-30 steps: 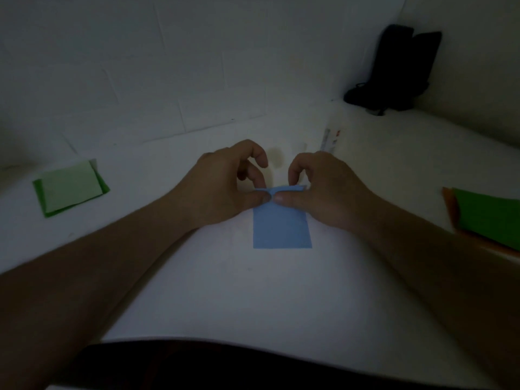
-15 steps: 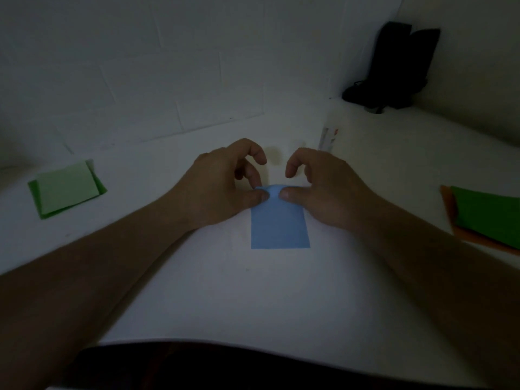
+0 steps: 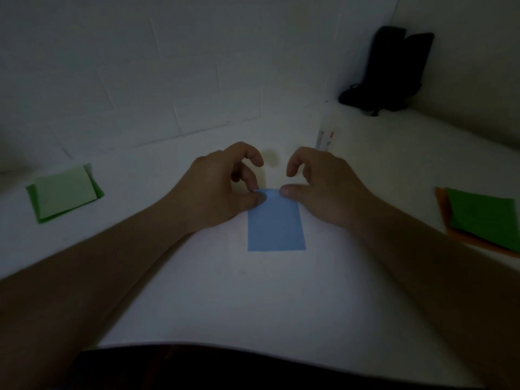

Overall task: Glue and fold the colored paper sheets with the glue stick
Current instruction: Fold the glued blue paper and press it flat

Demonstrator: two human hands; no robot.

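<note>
A folded blue paper [image 3: 275, 226] lies flat on the white table [image 3: 253, 299] in the middle. My left hand [image 3: 222, 190] presses its thumb on the paper's far left corner. My right hand [image 3: 323, 187] presses its thumb on the far right corner. Both hands have their fingers curled above the far edge. A white glue stick [image 3: 326, 133] stands upright just beyond my right hand.
A folded light green paper on a darker green sheet [image 3: 63, 192] lies at the left. A green sheet over an orange one [image 3: 484, 220] lies at the right edge. A black object [image 3: 388, 71] stands in the far right corner by the wall.
My thumbs have slid apart along the blue paper's far edge, from touching in the middle toward the two corners. The raised far flap now lies flat.
</note>
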